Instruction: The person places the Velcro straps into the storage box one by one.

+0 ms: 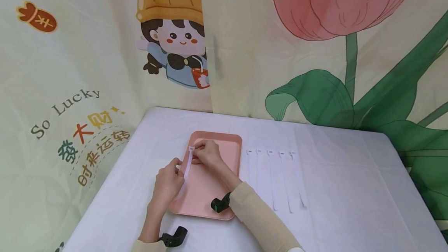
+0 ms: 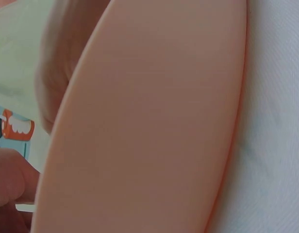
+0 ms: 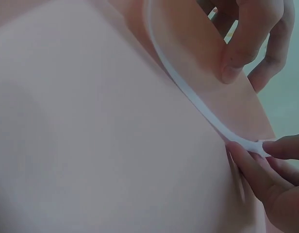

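A pink rectangular tray (image 1: 200, 197) lies on the white table. Along its left side runs a white cable tie (image 1: 188, 169), its square head toward the far end. My right hand (image 1: 208, 154) pinches the tie near that head between thumb and fingertips, also visible in the right wrist view, where the strap (image 3: 193, 99) bends along the tray wall. Loosely bent over the left rim is my left hand (image 1: 168, 182), nothing seen between its fingers; whether it touches the rim is unclear. The tray's outer wall (image 2: 140, 121) fills most of the left wrist view.
Several more white cable ties (image 1: 271, 178) lie side by side to the right of the tray, heads at the far end. A printed cloth backdrop (image 1: 241, 69) rises behind the table (image 1: 343, 189). Black cameras are strapped to both wrists.
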A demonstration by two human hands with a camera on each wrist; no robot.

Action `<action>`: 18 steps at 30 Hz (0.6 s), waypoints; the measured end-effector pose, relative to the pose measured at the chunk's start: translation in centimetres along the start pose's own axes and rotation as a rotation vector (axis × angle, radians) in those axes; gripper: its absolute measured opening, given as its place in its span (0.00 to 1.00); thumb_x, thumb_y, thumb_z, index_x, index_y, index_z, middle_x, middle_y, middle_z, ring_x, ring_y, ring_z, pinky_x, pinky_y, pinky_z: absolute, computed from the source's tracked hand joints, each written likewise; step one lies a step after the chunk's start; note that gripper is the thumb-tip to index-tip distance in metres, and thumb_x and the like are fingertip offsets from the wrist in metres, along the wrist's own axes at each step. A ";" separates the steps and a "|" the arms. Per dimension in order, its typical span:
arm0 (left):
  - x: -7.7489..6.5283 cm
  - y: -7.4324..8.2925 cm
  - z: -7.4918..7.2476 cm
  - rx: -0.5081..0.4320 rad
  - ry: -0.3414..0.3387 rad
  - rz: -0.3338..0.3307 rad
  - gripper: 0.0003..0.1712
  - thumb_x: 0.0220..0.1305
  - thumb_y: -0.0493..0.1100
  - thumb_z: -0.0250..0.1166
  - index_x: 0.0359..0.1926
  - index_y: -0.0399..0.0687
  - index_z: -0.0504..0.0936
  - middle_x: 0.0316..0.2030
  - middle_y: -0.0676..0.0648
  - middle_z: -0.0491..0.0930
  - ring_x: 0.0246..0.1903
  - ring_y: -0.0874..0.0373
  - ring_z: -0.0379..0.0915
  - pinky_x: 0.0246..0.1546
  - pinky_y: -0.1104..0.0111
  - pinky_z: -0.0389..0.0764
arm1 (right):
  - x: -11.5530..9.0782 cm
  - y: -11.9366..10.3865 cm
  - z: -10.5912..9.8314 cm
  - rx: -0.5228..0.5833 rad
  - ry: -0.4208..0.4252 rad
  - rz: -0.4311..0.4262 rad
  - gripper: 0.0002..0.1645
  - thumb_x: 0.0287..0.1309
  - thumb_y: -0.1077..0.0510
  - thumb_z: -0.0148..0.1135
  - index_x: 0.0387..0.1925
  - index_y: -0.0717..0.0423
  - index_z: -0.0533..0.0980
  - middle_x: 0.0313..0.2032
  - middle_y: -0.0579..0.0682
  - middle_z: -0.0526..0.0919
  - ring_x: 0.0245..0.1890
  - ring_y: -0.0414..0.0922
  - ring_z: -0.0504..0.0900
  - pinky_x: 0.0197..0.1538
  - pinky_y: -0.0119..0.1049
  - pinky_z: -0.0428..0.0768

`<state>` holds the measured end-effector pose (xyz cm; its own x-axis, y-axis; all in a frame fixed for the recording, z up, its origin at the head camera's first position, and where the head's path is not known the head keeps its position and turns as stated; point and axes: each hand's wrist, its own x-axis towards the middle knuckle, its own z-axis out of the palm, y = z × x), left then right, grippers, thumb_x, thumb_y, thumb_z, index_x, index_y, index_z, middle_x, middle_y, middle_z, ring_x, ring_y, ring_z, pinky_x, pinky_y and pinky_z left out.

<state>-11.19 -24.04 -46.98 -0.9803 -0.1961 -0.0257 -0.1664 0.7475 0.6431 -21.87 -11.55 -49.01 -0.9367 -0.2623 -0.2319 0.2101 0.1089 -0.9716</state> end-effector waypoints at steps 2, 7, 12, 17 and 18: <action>0.1 0.1 0.1 0.001 0.004 0.004 0.18 0.64 0.31 0.54 0.54 0.35 0.78 0.28 0.42 0.83 0.22 0.53 0.75 0.23 0.64 0.72 | 0.0 0.0 -0.2 -0.040 -0.010 -0.024 0.11 0.61 0.72 0.64 0.45 0.66 0.81 0.36 0.59 0.87 0.33 0.56 0.90 0.33 0.41 0.87; 0.1 0.0 0.1 -0.003 0.007 0.007 0.19 0.64 0.30 0.54 0.55 0.33 0.78 0.28 0.41 0.83 0.22 0.54 0.74 0.22 0.64 0.72 | -0.1 -0.2 -0.5 -0.178 -0.021 -0.114 0.19 0.59 0.71 0.66 0.53 0.63 0.81 0.45 0.58 0.88 0.38 0.47 0.89 0.36 0.35 0.87; 0.1 0.1 0.4 0.005 0.001 -0.002 0.19 0.64 0.31 0.54 0.55 0.33 0.78 0.28 0.41 0.83 0.21 0.54 0.74 0.22 0.64 0.71 | -0.5 -0.5 -1.5 -0.331 0.012 -0.180 0.22 0.60 0.67 0.68 0.57 0.60 0.80 0.53 0.56 0.87 0.52 0.48 0.86 0.50 0.36 0.84; 0.3 0.2 0.7 0.011 -0.009 -0.012 0.19 0.65 0.32 0.53 0.56 0.34 0.76 0.30 0.41 0.83 0.21 0.54 0.73 0.21 0.65 0.70 | -1.2 -1.0 -2.9 -0.287 -0.012 -0.171 0.24 0.62 0.64 0.67 0.60 0.59 0.79 0.58 0.57 0.84 0.53 0.50 0.85 0.50 0.37 0.84; 0.4 0.2 0.8 0.014 -0.010 -0.013 0.19 0.65 0.32 0.53 0.56 0.34 0.76 0.30 0.40 0.83 0.21 0.54 0.73 0.21 0.65 0.70 | -1.4 -1.1 -3.2 -0.278 -0.018 -0.174 0.24 0.62 0.64 0.66 0.61 0.59 0.79 0.58 0.57 0.83 0.53 0.50 0.86 0.49 0.37 0.84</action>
<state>-11.70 -23.48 -47.48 -0.9790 -0.1997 -0.0418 -0.1807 0.7538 0.6317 -21.74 -8.22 -47.48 -0.9462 -0.3165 -0.0670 -0.0391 0.3176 -0.9474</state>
